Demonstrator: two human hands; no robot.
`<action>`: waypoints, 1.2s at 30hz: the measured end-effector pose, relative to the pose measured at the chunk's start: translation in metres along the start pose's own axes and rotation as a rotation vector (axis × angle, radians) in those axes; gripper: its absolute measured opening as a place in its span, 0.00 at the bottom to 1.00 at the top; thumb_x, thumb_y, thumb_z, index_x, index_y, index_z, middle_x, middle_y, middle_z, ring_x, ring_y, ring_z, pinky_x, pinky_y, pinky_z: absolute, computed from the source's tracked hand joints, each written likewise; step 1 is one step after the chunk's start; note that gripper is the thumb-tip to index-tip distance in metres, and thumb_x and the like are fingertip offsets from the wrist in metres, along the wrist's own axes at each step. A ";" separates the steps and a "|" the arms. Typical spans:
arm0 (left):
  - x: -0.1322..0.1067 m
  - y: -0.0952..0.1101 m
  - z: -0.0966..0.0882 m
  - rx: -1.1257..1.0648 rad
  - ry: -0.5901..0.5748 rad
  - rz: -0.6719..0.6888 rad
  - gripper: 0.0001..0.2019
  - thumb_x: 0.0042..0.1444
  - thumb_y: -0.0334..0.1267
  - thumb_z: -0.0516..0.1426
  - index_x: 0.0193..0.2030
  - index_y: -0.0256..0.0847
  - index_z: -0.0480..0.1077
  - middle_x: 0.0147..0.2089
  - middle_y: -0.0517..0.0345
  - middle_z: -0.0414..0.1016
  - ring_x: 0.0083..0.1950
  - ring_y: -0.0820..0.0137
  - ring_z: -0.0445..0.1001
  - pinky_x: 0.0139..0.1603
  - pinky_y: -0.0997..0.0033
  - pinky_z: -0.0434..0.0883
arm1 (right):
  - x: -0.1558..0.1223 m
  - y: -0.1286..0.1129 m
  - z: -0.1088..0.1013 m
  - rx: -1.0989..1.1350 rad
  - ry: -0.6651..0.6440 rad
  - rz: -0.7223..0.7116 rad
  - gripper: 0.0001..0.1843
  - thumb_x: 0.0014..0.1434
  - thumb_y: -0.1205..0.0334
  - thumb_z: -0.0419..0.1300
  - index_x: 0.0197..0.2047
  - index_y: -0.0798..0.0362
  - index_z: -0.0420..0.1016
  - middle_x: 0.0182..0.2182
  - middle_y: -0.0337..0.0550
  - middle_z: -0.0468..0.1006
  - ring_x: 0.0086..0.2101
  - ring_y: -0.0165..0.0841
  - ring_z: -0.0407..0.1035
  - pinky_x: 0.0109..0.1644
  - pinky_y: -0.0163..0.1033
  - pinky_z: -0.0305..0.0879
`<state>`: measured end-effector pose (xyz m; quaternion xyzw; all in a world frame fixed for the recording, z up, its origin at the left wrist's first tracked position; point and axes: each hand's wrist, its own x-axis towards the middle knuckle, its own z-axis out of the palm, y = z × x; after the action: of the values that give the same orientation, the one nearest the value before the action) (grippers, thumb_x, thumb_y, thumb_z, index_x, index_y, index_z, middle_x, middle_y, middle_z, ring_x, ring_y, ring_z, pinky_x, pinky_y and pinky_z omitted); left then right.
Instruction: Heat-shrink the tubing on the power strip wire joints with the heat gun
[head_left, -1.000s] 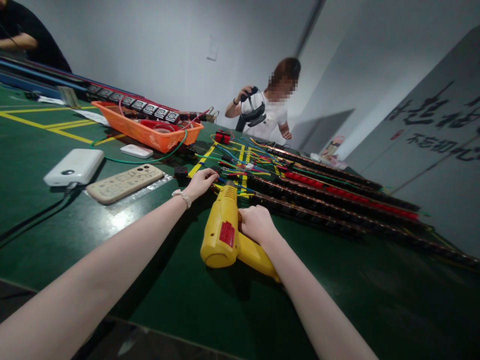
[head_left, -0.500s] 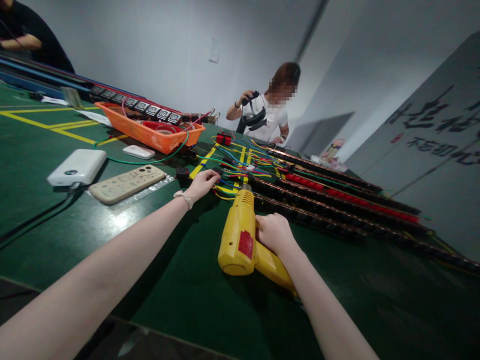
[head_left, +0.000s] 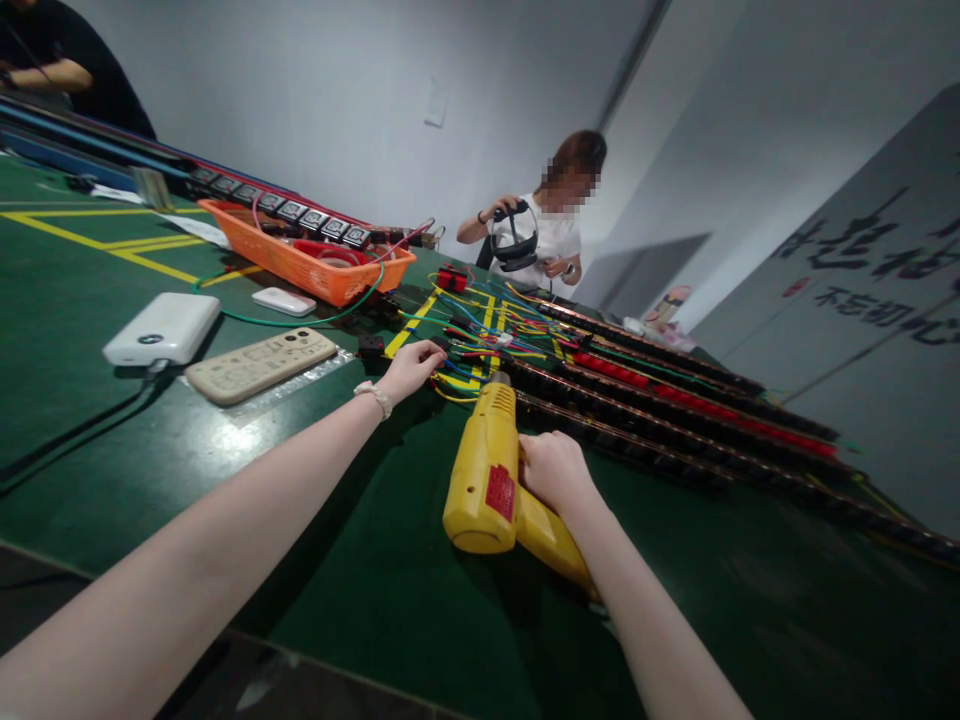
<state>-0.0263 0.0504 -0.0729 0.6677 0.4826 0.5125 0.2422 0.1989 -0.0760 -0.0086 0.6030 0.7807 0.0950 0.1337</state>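
Observation:
My right hand (head_left: 555, 472) is wrapped around the handle of a yellow heat gun (head_left: 480, 490), whose nozzle points away from me at the coloured wires. Left of the nozzle, my left hand (head_left: 411, 370) pinches at the wires (head_left: 457, 384), blue and yellow ones showing beside the fingertips. Exactly which wire lies in the pinch is partly hidden by the fingers. Long dark strips with copper-coloured edges (head_left: 637, 440) lie to the right, with wires at their near ends. A small black block (head_left: 370, 347) sits just behind my left hand.
An orange basket (head_left: 300, 268) holding red items stands at the back left. Nearer are a white power bank (head_left: 162, 330) with a cable, a phone in a beige case (head_left: 262, 366) and a white flat case (head_left: 283, 302). Across the table a person (head_left: 551, 225) holds a headset (head_left: 516, 240).
The view has shifted slightly. Both my hands and the heat gun keep nearly the same pose at the wires. Across the table, the person's headset has tilted and come a little lower.

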 end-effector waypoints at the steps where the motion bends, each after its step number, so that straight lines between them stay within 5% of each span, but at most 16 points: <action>1: 0.000 0.000 0.000 -0.001 0.000 0.001 0.15 0.54 0.43 0.51 0.37 0.33 0.71 0.34 0.55 0.72 0.30 0.79 0.66 0.29 0.82 0.61 | 0.000 -0.001 -0.001 -0.008 -0.008 0.001 0.19 0.57 0.60 0.43 0.42 0.55 0.71 0.37 0.49 0.73 0.40 0.29 0.67 0.48 0.33 0.55; 17: -0.002 0.006 -0.002 0.046 0.011 -0.018 0.14 0.54 0.42 0.51 0.38 0.33 0.71 0.35 0.57 0.73 0.32 0.78 0.68 0.33 0.81 0.63 | 0.028 -0.043 -0.011 0.016 0.020 -0.133 0.18 0.57 0.58 0.47 0.43 0.58 0.71 0.39 0.49 0.72 0.43 0.28 0.67 0.52 0.35 0.58; 22: 0.000 0.005 -0.004 0.087 0.002 0.016 0.13 0.55 0.39 0.50 0.37 0.34 0.71 0.39 0.57 0.73 0.39 0.76 0.68 0.41 0.79 0.63 | 0.035 -0.054 -0.015 0.041 0.060 -0.186 0.17 0.55 0.60 0.47 0.42 0.56 0.72 0.38 0.48 0.73 0.43 0.30 0.67 0.51 0.38 0.58; 36: 0.000 0.005 -0.003 0.072 0.023 -0.004 0.13 0.54 0.41 0.51 0.38 0.35 0.72 0.38 0.57 0.73 0.36 0.77 0.69 0.36 0.81 0.63 | 0.030 -0.044 -0.006 0.087 0.084 -0.157 0.17 0.54 0.60 0.46 0.41 0.51 0.72 0.36 0.45 0.73 0.41 0.30 0.68 0.48 0.35 0.57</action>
<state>-0.0269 0.0478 -0.0677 0.6692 0.5046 0.5019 0.2136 0.1492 -0.0584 -0.0194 0.5405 0.8339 0.0756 0.0818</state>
